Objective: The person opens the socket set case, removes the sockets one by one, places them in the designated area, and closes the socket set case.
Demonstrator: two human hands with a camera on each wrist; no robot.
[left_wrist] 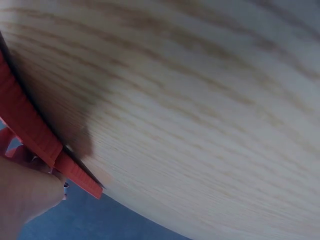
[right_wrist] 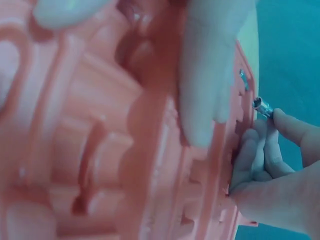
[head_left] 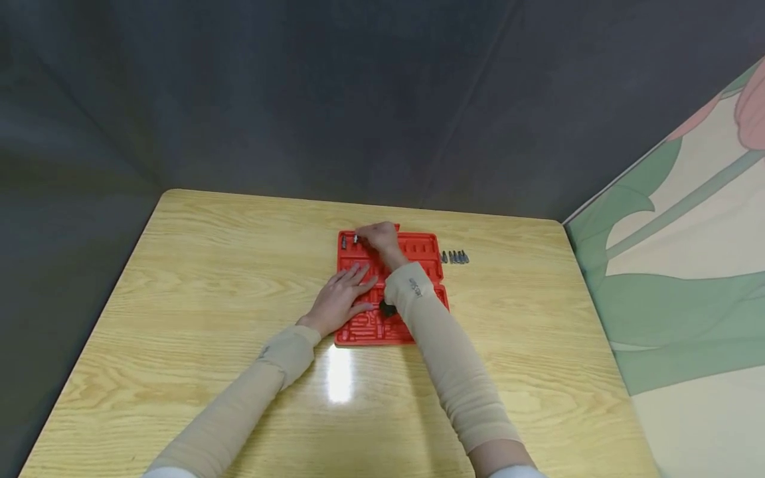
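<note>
Red tool tray [head_left: 418,255] is laid flat near the middle of the wooden table [head_left: 209,265]. One small metal bit [head_left: 355,239] is pinched by the right hand [head_left: 378,236] over the tray's far left corner, beside one bit [head_left: 343,243] already seated there. The tray is pressed by the flat, straight-fingered left hand [head_left: 337,299]. Five loose bits [head_left: 454,257] are lined up just right of the tray.

a row of what look like small bits [head_left: 454,257] lies on the wooden table [head_left: 209,279].
</note>
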